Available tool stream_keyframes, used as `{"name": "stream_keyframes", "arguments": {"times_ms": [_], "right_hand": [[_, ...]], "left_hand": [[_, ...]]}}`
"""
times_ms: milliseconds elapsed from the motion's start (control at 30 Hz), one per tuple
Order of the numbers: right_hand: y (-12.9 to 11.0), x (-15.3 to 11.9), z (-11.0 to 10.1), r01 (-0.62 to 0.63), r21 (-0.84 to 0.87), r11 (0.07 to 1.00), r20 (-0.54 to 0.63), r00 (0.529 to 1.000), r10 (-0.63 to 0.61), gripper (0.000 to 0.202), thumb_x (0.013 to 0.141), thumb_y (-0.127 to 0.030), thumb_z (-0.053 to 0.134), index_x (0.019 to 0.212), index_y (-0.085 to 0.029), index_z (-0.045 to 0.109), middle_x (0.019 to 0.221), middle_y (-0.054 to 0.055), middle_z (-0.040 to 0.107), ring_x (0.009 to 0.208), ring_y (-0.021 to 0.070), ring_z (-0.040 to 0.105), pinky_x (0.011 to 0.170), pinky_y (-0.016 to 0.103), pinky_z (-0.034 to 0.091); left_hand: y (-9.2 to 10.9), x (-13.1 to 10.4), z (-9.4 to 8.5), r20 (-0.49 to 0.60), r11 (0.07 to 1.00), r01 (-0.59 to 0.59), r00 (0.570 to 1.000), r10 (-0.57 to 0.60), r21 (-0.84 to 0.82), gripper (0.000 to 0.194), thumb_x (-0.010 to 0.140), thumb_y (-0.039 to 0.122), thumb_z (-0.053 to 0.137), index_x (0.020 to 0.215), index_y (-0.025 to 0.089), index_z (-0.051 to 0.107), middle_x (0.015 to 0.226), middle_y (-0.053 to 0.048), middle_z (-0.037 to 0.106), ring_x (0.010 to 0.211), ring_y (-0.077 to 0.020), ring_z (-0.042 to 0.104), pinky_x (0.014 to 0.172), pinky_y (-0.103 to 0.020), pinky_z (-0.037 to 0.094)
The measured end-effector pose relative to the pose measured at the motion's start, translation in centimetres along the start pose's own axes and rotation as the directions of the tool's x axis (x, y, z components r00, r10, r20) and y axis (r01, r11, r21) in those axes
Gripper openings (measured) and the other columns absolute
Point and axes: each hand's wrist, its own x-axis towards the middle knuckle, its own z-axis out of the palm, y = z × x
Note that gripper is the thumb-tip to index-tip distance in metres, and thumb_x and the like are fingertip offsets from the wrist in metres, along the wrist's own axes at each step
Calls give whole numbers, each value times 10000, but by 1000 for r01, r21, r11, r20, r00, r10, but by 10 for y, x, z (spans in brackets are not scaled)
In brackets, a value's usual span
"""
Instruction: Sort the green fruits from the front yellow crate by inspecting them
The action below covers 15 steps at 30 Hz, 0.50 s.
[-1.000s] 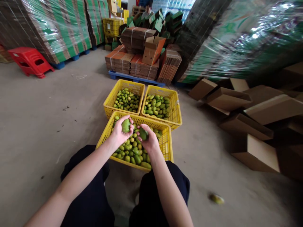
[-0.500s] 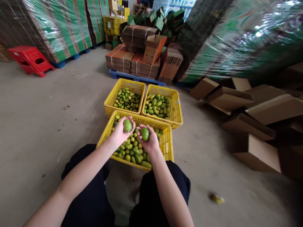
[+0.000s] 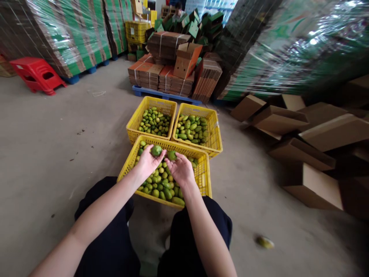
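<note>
My left hand (image 3: 149, 161) holds a round green fruit (image 3: 156, 150) in its fingers. Close beside it, my right hand (image 3: 181, 168) holds another green fruit (image 3: 172, 155) at its fingertips, palm turned up. Both hands are above the near yellow crate (image 3: 205, 175), which contains many green and yellowish fruits (image 3: 161, 184). Behind it stand two more yellow crates side by side, the left one (image 3: 133, 124) with smaller fruits and the right one (image 3: 216, 132) with larger ones.
Open cardboard boxes (image 3: 314, 184) lie at the right. Flattened cartons (image 3: 147, 75) are stacked on a blue pallet (image 3: 161, 93) ahead. A red stool (image 3: 37, 73) stands at the left, near wrapped stacks (image 3: 80, 34). One fruit (image 3: 264, 242) lies on the floor. A person (image 3: 178, 11) is at the back.
The fruit in my right hand has shifted up and left, from the palm towards the fingertips. The left fruit has turned and moved slightly up in my left hand.
</note>
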Motion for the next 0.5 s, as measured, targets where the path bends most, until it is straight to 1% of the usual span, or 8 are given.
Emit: {"name": "stream_keyframes", "arguments": {"times_ms": [100, 200, 233, 267, 300, 333, 400, 500], "right_hand": [[1, 1, -1, -13, -43, 999, 27, 1000, 14, 130, 714, -292, 705, 758, -188, 639, 736, 50, 716, 607, 175, 664, 548, 295, 567], [1, 3, -3, 2, -45, 999, 15, 1000, -1, 187, 721, -349, 720, 760, -189, 632, 707, 37, 703, 563, 154, 648, 525, 273, 545], [1, 3, -3, 30, -45, 999, -5, 1000, -31, 192, 710, -344, 731, 759, -193, 623, 690, 25, 693, 550, 145, 638, 518, 263, 537], [1, 4, -2, 81, -51, 995, -30, 996, -83, 200, 689, -324, 748, 757, -200, 607, 673, 7, 679, 540, 135, 628, 512, 252, 528], [0, 4, -2, 154, -65, 986, -56, 986, -157, 226, 661, -296, 769, 760, -208, 586, 665, -13, 663, 537, 127, 621, 514, 242, 521], [-1, 3, -1, 244, -89, 966, -79, 965, -251, 274, 631, -268, 789, 774, -218, 560, 673, -31, 650, 543, 121, 618, 524, 237, 519], [-4, 0, 1, 437, -169, 884, -93, 885, -455, 398, 587, -241, 816, 837, -243, 506, 739, -53, 637, 585, 120, 625, 571, 245, 531], [-7, -6, 0, 647, -363, 671, -17, 715, -699, 551, 569, -245, 835, 951, -274, 439, 909, -40, 616, 715, 131, 635, 675, 276, 551]], "left_hand": [[-1, 4, -2, -5, 1000, -18, 1000, 18, 9, 213, 968, 240, 412, 847, 141, 558, 676, -47, 596, 620, -122, 620, 537, -184, 579], [-2, 5, -5, 46, 989, 5, 999, -12, 148, 98, 916, 201, 527, 851, 136, 562, 702, -51, 617, 623, -129, 629, 555, -213, 577], [-3, 4, -5, 81, 976, -34, 997, 17, 217, 27, 874, 159, 586, 868, 142, 566, 744, -49, 635, 649, -131, 641, 589, -228, 582], [-4, 3, -6, 124, 953, -114, 989, 82, 281, 115, 816, 105, 646, 890, 154, 573, 803, -41, 654, 696, -131, 655, 642, -240, 584], [-6, 1, -6, 177, 915, -225, 969, 173, 336, 234, 746, 46, 698, 909, 170, 584, 872, -30, 669, 763, -128, 666, 711, -245, 579], [-7, -1, -6, 237, 860, -342, 934, 267, 378, 340, 674, -8, 736, 919, 185, 600, 941, -18, 678, 841, -125, 668, 783, -243, 563], [-8, -7, -5, 344, 738, -512, 855, 389, 439, 464, 558, -76, 775, 910, 197, 644, 1031, -12, 681, 977, -130, 649, 872, -217, 515], [-7, -17, -3, 447, 620, -612, 788, 424, 490, 443, 516, -90, 784, 849, 188, 690, 1078, -42, 675, 1065, -168, 625, 893, -212, 494]]}}
